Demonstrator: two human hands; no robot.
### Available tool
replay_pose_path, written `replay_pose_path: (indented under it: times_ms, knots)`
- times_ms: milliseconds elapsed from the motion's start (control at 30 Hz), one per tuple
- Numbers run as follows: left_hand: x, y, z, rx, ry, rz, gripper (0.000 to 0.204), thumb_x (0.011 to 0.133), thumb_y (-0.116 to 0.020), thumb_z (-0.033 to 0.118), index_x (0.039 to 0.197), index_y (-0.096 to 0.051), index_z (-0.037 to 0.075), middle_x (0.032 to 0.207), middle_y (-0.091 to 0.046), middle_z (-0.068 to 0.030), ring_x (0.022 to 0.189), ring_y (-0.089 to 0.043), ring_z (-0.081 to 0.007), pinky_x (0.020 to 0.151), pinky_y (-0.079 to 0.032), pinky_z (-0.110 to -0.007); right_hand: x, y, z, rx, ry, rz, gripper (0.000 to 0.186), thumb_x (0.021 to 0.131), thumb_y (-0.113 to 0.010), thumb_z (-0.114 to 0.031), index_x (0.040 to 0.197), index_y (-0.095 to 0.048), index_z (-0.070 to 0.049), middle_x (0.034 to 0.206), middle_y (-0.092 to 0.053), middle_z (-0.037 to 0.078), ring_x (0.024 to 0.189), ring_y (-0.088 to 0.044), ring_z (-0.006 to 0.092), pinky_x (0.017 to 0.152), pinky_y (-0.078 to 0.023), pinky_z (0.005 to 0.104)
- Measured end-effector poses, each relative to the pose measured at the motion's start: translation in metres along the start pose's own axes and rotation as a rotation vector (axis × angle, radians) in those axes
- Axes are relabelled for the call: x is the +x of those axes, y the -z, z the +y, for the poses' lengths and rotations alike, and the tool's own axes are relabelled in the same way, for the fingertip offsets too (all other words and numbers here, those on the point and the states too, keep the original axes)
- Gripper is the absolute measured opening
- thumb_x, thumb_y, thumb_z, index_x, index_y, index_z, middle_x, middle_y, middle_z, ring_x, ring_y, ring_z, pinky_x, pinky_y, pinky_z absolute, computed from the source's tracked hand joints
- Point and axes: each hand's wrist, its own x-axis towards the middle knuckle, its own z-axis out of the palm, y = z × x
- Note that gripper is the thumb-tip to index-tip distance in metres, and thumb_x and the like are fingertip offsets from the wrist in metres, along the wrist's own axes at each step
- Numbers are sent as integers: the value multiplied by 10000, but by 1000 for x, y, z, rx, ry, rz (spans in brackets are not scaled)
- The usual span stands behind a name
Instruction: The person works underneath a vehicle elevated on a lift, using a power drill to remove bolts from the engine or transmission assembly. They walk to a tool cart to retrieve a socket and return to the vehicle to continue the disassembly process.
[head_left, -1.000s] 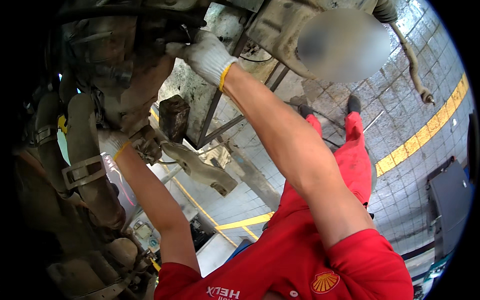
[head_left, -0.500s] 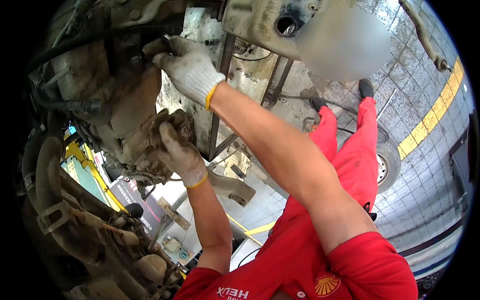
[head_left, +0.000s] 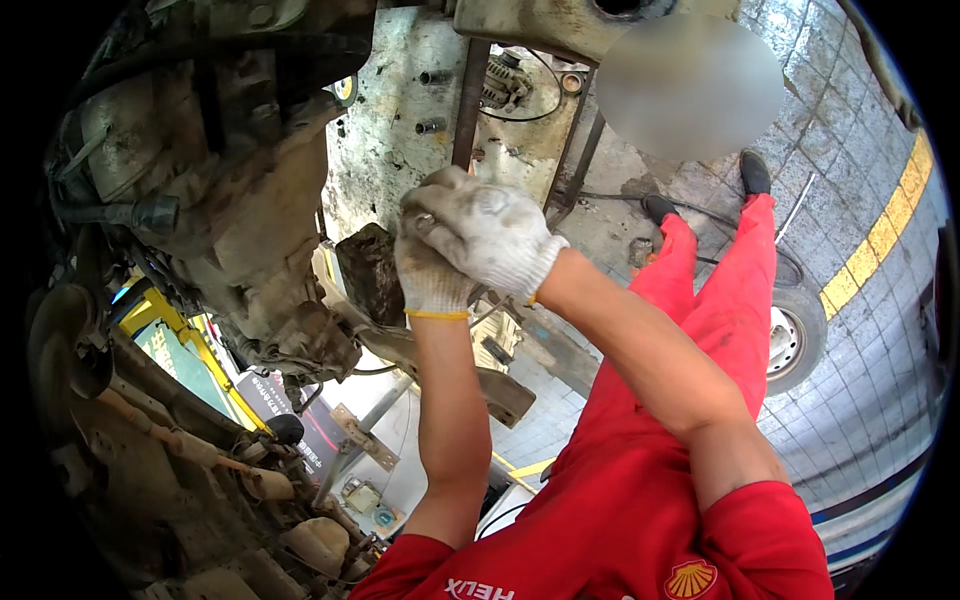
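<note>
Both my hands wear soiled white knit gloves with yellow cuff edges, and they are pressed together in the middle of the view. My left hand (head_left: 432, 275) is curled, its fingers tucked against the other glove. Lying over it is my right hand (head_left: 505, 235), closed, with its fingers bent round the left one's fingertips. Whatever sits between them is hidden. Left of the hands hangs a grimy transmission housing (head_left: 255, 225), apart from both gloves. Just beside my left wrist is a dark, dirt-caked block (head_left: 370, 268), and a rusty metal bracket arm (head_left: 505, 395) runs behind that forearm.
Behind the hands stands a metal-framed bench (head_left: 385, 150) with sockets (head_left: 431, 126) and an alternator (head_left: 505, 85). Overhead at the top is a beige metal part (head_left: 530, 28). A wheel (head_left: 797, 340) lies on the tiled floor at right. Hoses and pipes (head_left: 190, 440) fill the lower left.
Both hands have come away from the transmission, moving right, and now meet each other. The right hand has also come down from the upper part.
</note>
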Motion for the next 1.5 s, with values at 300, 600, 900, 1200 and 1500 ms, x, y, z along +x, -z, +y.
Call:
replay_pose_path:
  times_ms: [300,600,900,1200,1500]
  knots:
    - [21,-11,49,-974,330,316,348,1031,-532,476,1145,-622,160,736,-501,51,619,-422,-90,578,-331,-221,28,41,35,-78,-10,727,184,947,-637,-134,1096,-635,-27,981,-716,131,630,-654,178,541,-531,283]
    - [74,-31,102,-956,103,37,340,1082,-458,413,1137,-601,110,850,-613,22,611,-478,-88,487,-360,-223,59,32,1,1194,-338,420,321,964,-697,-249,1161,-651,-1,989,-741,90,886,-673,114,813,-537,235]
    - [82,-2,105,-1043,84,-246,327,1091,-440,380,1233,-596,131,872,-611,13,577,-520,-109,442,-378,-258,66,9,20,1134,-252,340,349,961,-705,-280,1160,-655,2,965,-740,95,721,-680,124,608,-542,251]
    - [92,-23,108,-839,-8,469,252,1067,-505,293,1152,-666,119,952,-682,-7,779,-609,-139,653,-482,-312,85,33,25,761,-197,107,407,973,-657,-272,1266,-660,11,882,-692,63,701,-626,96,606,-518,242]
    - [94,-7,112,-734,-103,392,288,1022,-589,317,1085,-666,48,979,-656,-30,846,-578,-125,728,-455,-270,119,46,21,171,213,-41,342,972,-577,-225,1257,-698,-80,1086,-743,144,955,-708,223,868,-568,346]
